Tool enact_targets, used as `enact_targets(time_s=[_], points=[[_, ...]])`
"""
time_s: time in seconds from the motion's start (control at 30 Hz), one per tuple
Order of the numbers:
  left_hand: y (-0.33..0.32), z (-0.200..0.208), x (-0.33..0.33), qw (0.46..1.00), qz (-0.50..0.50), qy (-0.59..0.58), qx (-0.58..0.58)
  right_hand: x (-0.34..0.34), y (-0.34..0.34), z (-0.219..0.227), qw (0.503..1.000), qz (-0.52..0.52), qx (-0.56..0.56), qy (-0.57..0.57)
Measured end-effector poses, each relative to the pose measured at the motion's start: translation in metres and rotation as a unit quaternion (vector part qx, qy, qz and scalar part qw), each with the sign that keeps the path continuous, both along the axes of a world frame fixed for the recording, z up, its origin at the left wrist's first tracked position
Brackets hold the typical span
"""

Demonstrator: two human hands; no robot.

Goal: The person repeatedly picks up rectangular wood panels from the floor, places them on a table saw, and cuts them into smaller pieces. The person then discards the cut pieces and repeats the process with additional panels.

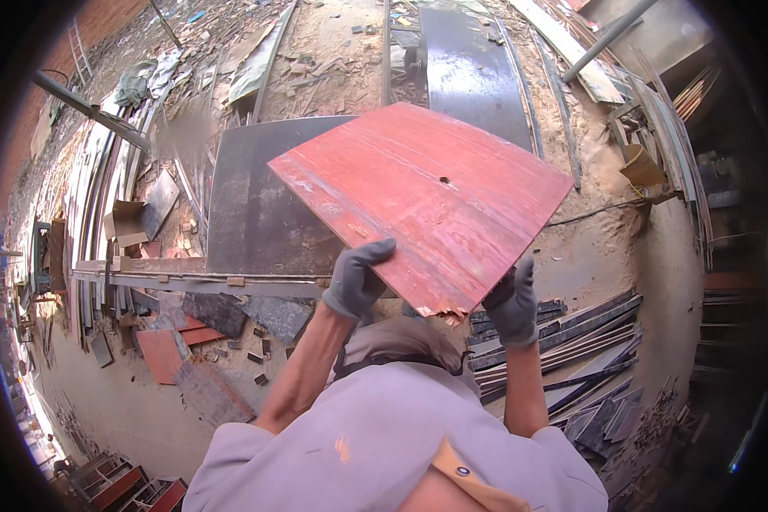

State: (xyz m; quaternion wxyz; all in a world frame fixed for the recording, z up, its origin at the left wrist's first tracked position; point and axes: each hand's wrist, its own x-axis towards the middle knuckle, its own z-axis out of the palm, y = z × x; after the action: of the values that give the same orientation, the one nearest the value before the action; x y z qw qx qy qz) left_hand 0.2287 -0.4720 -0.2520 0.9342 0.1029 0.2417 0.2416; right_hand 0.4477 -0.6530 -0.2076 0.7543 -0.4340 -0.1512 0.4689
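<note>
Both my hands, in grey gloves, hold up a red plywood board [435,196] in front of me. It is roughly rectangular, with a small dark hole near its middle and a splintered, broken corner pointing toward my body. My left hand [358,277] grips the near left edge, thumb on the top face. My right hand [514,303] holds the near right edge, with most of its fingers hidden under the board. Beneath and beyond the board lies a dark panel [264,205] on a work table, partly covered by it.
Another dark panel [474,72] lies farther off. A wooden rail [188,282] runs along the table's near edge. Stacked dark strips [563,341] lie on the floor at my right. Red and black board scraps [162,354] lie at my left. A metal pole [94,111] slants in at the far left.
</note>
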Motion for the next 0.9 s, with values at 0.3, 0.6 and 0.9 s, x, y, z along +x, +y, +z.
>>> enact_targets(time_s=[0.3, 0.6, 0.9], points=[[0.103, 0.012, 0.064, 0.96, -0.26, -0.048, 0.097, 0.141, -0.154, -0.065, 0.933, -0.228, 0.181, 0.211], [0.084, 0.039, 0.102, 0.923, -0.153, -0.348, 0.064, 0.106, -0.061, -0.083, 0.918, -0.389, -0.051, 0.056], [0.053, -0.054, 0.175, 0.997, -0.08, 0.015, -0.001, 0.145, -0.039, -0.095, 0.958, -0.287, 0.017, -0.009]])
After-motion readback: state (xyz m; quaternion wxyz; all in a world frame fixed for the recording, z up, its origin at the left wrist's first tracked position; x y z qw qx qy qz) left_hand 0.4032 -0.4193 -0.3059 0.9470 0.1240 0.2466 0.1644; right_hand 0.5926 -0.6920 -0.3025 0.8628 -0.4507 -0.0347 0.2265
